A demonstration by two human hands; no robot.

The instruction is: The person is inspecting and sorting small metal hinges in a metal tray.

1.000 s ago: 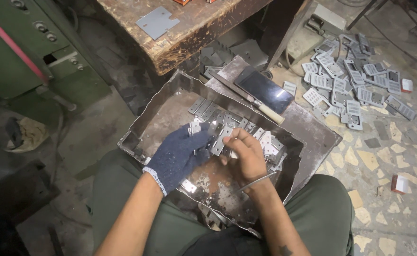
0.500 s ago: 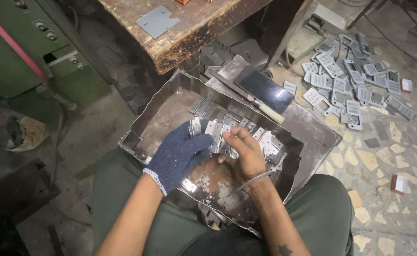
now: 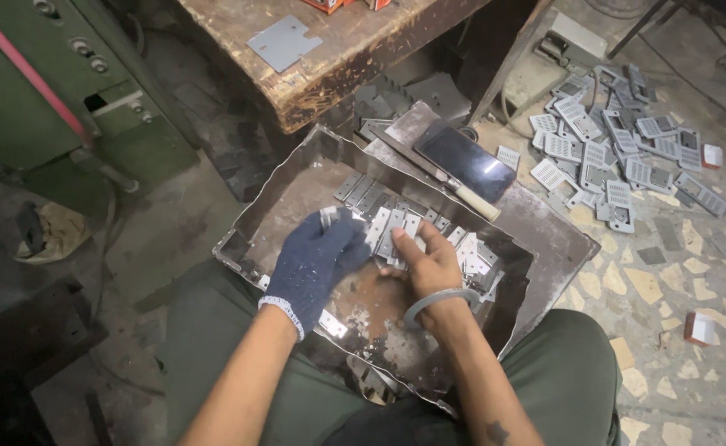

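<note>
Lap: a rusty metal tray [image 3: 297, 177] rests on the person's knees.
Left hand [image 3: 317, 260]: in a dark blue glove, fingers curled over small flat metal plates [image 3: 392, 227] in the tray.
Right hand [image 3: 429, 264]: bare, steel bangle [image 3: 437, 301] at the wrist, fingers pinching the same plates.
Beyond the tray: a phone [image 3: 470, 161] and a knife [image 3: 441, 175] on a metal sheet.
Floor: loose perforated plates [image 3: 619, 140], well apart.
Counter [image 3: 354, 49]: worn wood.

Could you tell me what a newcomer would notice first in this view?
The two hands in the metal tray on the person's lap: the gloved left hand and bare right hand gather small metal plates. On the floor at upper right lies a heap of grey perforated pieces.
</note>
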